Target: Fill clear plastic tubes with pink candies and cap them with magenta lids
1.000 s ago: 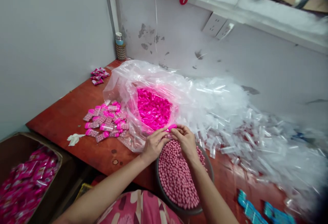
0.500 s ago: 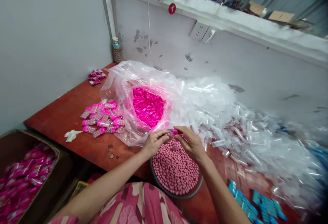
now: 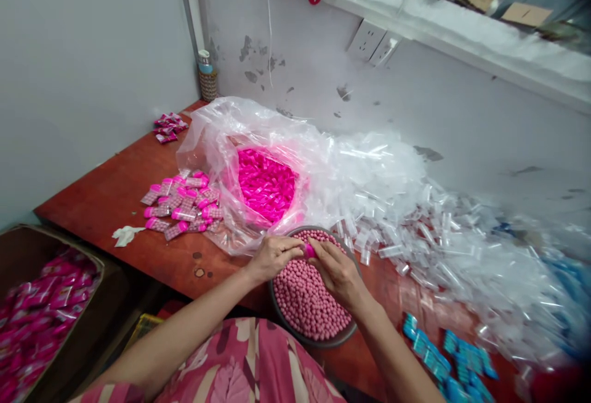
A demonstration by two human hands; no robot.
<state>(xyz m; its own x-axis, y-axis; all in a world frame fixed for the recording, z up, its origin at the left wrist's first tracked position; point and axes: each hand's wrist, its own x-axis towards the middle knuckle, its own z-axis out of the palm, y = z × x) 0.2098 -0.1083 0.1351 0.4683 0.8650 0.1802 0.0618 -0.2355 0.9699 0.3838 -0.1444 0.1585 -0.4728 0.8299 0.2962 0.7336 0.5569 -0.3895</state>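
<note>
Over a dark round bowl (image 3: 277, 317) heaped with small pink balls (image 3: 310, 311), my two hands meet fingertip to fingertip. A bright pink cap (image 3: 309, 251) shows between them, gripped by the thumb and fingers of my right hand (image 3: 339, 272). My left hand (image 3: 276, 256) is closed at the cap's other side, on a small clear container that its fingers mostly hide. Whether the cap is fully seated I cannot tell. Just behind the bowl, an open plastic bag (image 3: 207, 138) holds many loose pink caps (image 3: 265, 184).
Capped containers of pink balls (image 3: 184, 206) lie left on the red table (image 3: 111, 187), near a white scrap (image 3: 125, 235). Empty clear containers (image 3: 392, 206) spread along the wall. Blue packets (image 3: 429, 354) lie front right. A carton (image 3: 104, 280) of pink packets stands lower left.
Both hands have come closer together and sit slightly lower, now over the balls rather than at the bowl's far rim. The camera view has shifted a little.
</note>
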